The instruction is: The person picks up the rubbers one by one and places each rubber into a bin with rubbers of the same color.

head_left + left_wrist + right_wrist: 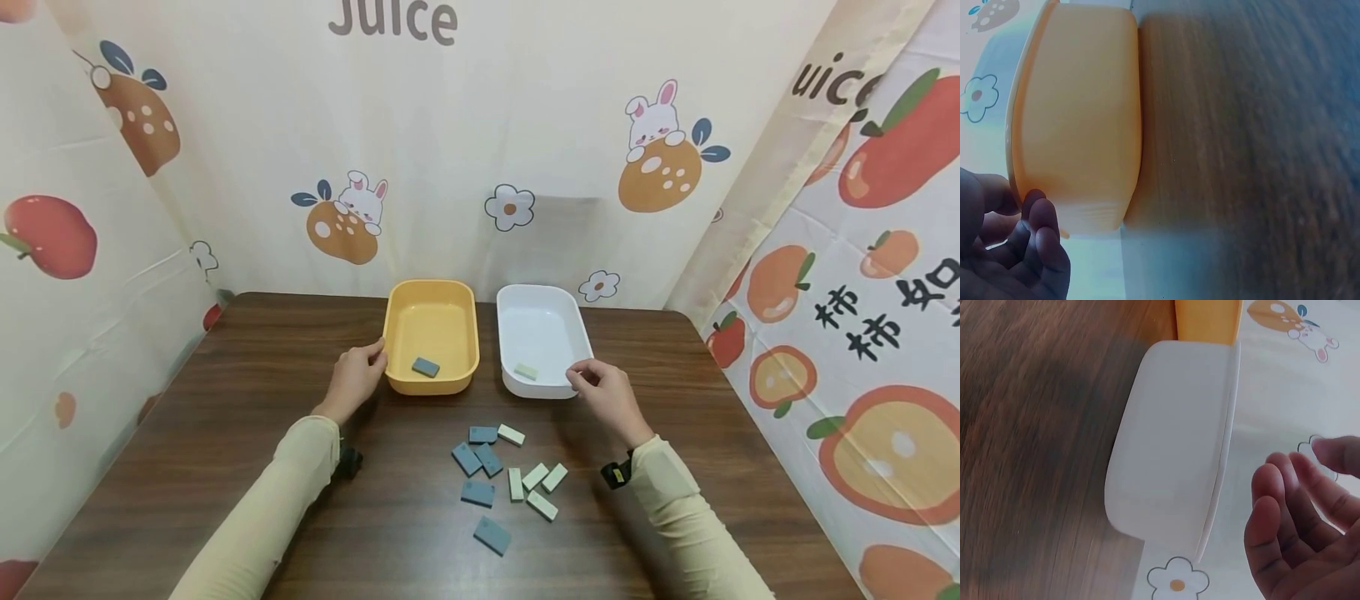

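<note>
At the near left of the yellow bin [431, 387], my left hand [355, 379] pinches the rim between thumb and fingers. One blue-grey block [425, 367] lies inside that bin. My right hand [606, 396] is by the near right corner of the white bin [536, 388]. In the right wrist view its loosely bent fingers [1266, 481] hold nothing and are apart from the rim. A pale green block [526, 371] lies in the white bin. Nearer on the table are several blue-grey blocks [477, 493] and several pale green blocks [542, 506].
The bins stand side by side at the back of the brown wooden table [247, 400], with a narrow gap between them. A printed curtain [450, 125] hangs right behind the table, and more printed cloth [862, 333] hangs at the right.
</note>
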The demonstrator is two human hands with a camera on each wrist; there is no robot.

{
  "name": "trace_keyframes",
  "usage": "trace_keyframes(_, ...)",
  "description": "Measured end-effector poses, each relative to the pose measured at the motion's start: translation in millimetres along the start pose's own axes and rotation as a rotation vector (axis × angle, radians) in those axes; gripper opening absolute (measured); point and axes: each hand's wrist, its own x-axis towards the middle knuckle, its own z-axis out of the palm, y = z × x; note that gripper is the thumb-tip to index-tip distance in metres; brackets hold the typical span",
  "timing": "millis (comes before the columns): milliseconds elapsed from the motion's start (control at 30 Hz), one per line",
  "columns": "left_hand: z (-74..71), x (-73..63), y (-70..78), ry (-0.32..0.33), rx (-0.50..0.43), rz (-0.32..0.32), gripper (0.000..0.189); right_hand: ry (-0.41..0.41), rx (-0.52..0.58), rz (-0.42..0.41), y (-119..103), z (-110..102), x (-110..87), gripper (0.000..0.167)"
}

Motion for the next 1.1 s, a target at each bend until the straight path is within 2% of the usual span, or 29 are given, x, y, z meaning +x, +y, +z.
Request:
trace_keyframes(200,-0.9,-0.9,0.8,-0.004,-0.005,0.012,0.042,-0.037,-0.044,-0.080,-6,7,-4.5,0.011)
trace_keyframes(433,-1.7,-0.5,0.2,-0.006,-0.012,0.010,0.042,-0.084,-0.043,-0.153,-14,15,-8.3,0.010)
trace_keyframes(567,-1.2,0.5,0.5,-0.007,-0.011,0.007,0.042,-0.158,-0.054,-0.197,-17,21,-8.9,0.013)
trace_keyframes(800,-1.1,0.5,0.0,-0.025,-0.024,-0.012,0.043,-0.281,-0.072,-0.215,-18,33,-8.4,0.019)
trace_keyframes(1100,0.8,1.3,-0.6,-0.011,-0.029,-0.016,0.042,-0.426,-0.135,-0.285,-15,48,-6.4,0.022)
